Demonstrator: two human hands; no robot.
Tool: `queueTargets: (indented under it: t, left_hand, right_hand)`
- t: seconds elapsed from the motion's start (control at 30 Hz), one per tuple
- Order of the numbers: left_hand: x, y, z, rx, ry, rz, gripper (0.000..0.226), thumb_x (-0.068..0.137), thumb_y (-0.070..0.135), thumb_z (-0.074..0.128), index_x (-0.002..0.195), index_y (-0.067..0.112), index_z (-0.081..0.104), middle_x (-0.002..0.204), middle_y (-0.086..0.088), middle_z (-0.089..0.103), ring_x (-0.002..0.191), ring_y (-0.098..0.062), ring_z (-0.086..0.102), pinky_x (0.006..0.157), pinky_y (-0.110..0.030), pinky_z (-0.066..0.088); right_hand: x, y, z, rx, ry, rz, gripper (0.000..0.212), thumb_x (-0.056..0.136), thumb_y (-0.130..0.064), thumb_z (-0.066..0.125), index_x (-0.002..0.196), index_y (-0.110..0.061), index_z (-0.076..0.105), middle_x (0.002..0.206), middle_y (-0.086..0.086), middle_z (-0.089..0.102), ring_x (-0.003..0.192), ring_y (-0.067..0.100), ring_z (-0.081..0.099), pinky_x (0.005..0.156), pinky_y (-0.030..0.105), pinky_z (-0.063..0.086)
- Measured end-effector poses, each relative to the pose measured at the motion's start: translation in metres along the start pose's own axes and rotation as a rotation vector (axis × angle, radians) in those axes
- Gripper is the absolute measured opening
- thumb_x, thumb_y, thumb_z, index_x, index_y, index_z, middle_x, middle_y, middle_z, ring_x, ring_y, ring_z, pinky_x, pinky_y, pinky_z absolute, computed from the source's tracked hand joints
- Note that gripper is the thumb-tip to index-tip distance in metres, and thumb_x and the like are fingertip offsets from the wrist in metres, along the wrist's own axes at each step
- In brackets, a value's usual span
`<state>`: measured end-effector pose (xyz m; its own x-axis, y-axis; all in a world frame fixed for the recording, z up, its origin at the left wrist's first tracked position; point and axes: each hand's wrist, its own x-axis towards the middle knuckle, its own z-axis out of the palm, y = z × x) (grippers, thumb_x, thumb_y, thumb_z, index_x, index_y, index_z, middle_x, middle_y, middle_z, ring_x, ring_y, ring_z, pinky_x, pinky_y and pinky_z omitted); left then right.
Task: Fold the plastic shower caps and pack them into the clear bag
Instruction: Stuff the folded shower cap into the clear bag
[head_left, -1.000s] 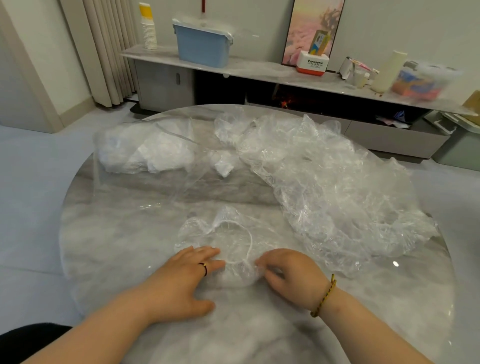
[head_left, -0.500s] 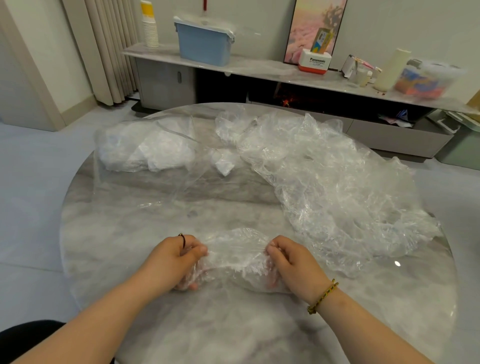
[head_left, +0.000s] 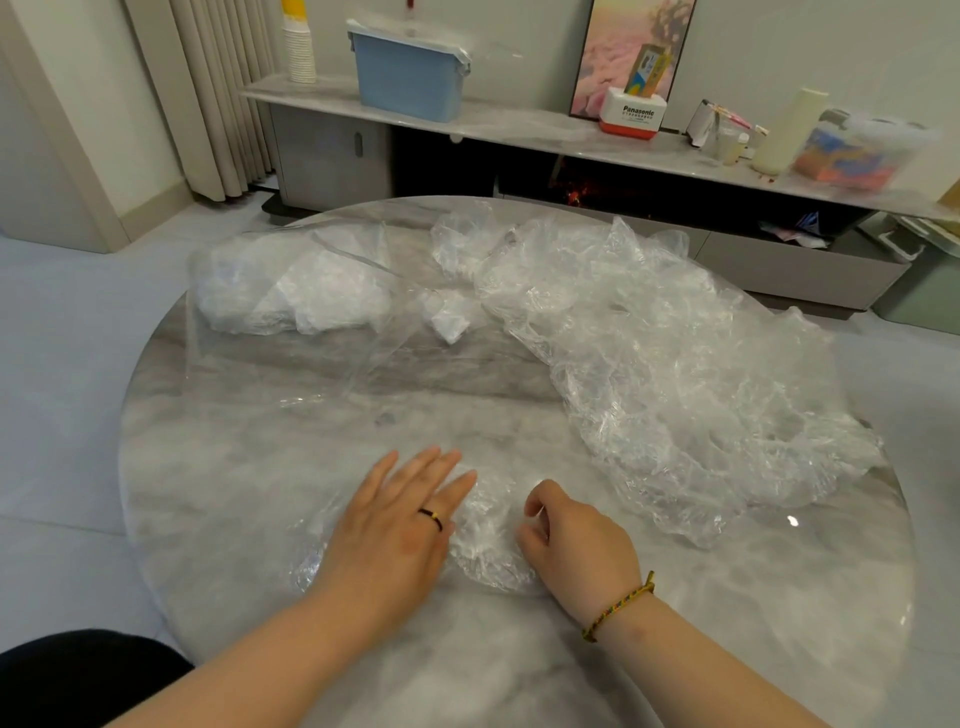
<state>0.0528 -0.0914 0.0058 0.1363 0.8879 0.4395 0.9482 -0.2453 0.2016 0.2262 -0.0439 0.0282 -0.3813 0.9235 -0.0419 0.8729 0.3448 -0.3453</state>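
A crumpled clear shower cap (head_left: 488, 540) lies folded on the round marble table (head_left: 727, 597), near its front edge. My left hand (head_left: 395, 530) rests flat on the cap's left half, fingers spread. My right hand (head_left: 576, 545) sits at the cap's right edge with fingers curled, pinching the plastic. A big loose heap of clear shower caps (head_left: 665, 374) covers the table's right and back. At the back left lies the clear bag (head_left: 291, 296), with folded white caps inside it and its open mouth spread toward the table's middle.
Behind the table runs a low marble shelf (head_left: 519, 130) with a blue lidded box (head_left: 410, 78), stacked paper cups (head_left: 300, 52), a white and red Panasonic box (head_left: 631, 114) and a clear tub (head_left: 862, 150). Grey floor surrounds the table.
The cap was spread open, then both hands gathered it from both ends. Now it lies folded smaller; the left hand has opened flat on it and the right hand pinches its right edge.
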Motion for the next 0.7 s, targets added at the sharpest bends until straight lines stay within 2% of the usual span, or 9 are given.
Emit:
queueTargets:
  t: [0.07,0.13,0.17,0.2,0.27,0.33,0.4,0.57,0.7]
  left_hand:
    - [-0.004,0.004,0.009,0.041,-0.118,-0.004,0.047,0.100,0.031,0.003,0.122,0.016,0.043,0.118,-0.004,0.064,0.116,-0.014,0.041,0.107,-0.029,0.012]
    - [-0.006,0.001,0.015,0.085,-0.217,-0.030,0.056,0.100,0.034,0.001,0.124,0.015,0.047,0.119,-0.004,0.064,0.118,-0.015,0.044,0.108,-0.028,0.011]
    - [-0.007,-0.001,0.017,0.094,-0.260,-0.044,0.061,0.099,0.035,0.000,0.123,0.015,0.053,0.118,-0.003,0.065,0.117,-0.016,0.049,0.107,-0.028,0.010]
    - [-0.007,-0.003,0.018,0.104,-0.282,-0.055,0.066,0.099,0.035,0.000,0.120,0.014,0.059,0.117,-0.002,0.065,0.114,-0.017,0.056,0.107,-0.027,0.010]
    - [-0.007,-0.004,0.020,0.139,-0.315,-0.069,0.072,0.098,0.036,0.000,0.113,0.013,0.066,0.114,-0.001,0.067,0.107,-0.016,0.063,0.106,-0.027,0.011]
    - [-0.008,-0.004,0.021,0.152,-0.339,-0.057,0.067,0.099,0.033,0.006,0.108,0.013,0.069,0.112,0.000,0.068,0.104,-0.015,0.064,0.105,-0.026,0.011]
    - [-0.008,-0.005,0.022,0.163,-0.356,-0.031,0.053,0.094,0.032,0.022,0.105,0.014,0.071,0.111,0.000,0.068,0.102,-0.015,0.065,0.105,-0.025,0.010]
    - [-0.007,-0.005,0.023,0.156,-0.405,-0.003,0.050,0.084,0.037,0.032,0.104,0.014,0.071,0.111,0.000,0.068,0.102,-0.015,0.065,0.105,-0.025,0.010]
    - [-0.007,-0.006,0.025,0.182,-0.418,-0.012,0.056,0.094,0.036,0.020,0.105,0.014,0.071,0.112,0.000,0.068,0.102,-0.014,0.065,0.105,-0.025,0.010]
  right_hand:
    - [0.000,-0.003,0.004,-0.078,0.065,-0.018,0.025,0.093,-0.020,0.042,0.117,-0.022,0.039,0.092,-0.008,0.052,0.075,0.014,0.054,0.051,0.015,0.032]
    - [0.001,-0.002,0.015,-0.126,0.230,-0.100,0.041,0.079,-0.013,0.043,0.120,-0.018,0.040,0.102,0.000,0.062,0.081,0.017,0.064,0.055,0.016,0.046]
    - [0.002,-0.002,0.021,-0.134,0.314,-0.167,0.044,0.074,-0.014,0.039,0.118,-0.017,0.042,0.105,0.005,0.066,0.088,0.020,0.066,0.065,0.023,0.053]
    - [0.002,-0.004,0.028,-0.143,0.342,-0.229,0.041,0.077,-0.016,0.034,0.117,-0.017,0.043,0.110,0.008,0.066,0.099,0.022,0.062,0.079,0.030,0.052]
    - [0.001,-0.006,0.037,-0.183,0.314,-0.312,0.034,0.096,-0.021,0.016,0.117,-0.017,0.044,0.118,0.007,0.064,0.114,0.020,0.050,0.096,0.031,0.035]
    - [-0.001,-0.010,0.040,-0.220,0.222,-0.286,0.049,0.099,-0.031,0.000,0.117,-0.018,0.043,0.118,0.002,0.064,0.113,0.017,0.057,0.102,0.027,0.025]
    - [-0.002,-0.011,0.044,-0.277,0.183,-0.273,0.052,0.098,-0.033,-0.004,0.118,-0.018,0.042,0.117,-0.001,0.065,0.107,0.013,0.063,0.105,0.024,0.017]
    - [0.000,-0.008,0.049,-0.262,0.125,-0.252,0.052,0.098,-0.031,-0.006,0.117,-0.019,0.041,0.113,-0.006,0.067,0.102,0.009,0.065,0.098,0.023,0.028]
    - [0.000,-0.008,0.051,-0.295,0.093,-0.237,0.052,0.098,-0.032,-0.005,0.118,-0.019,0.041,0.113,-0.007,0.067,0.103,0.008,0.064,0.104,0.023,0.013]
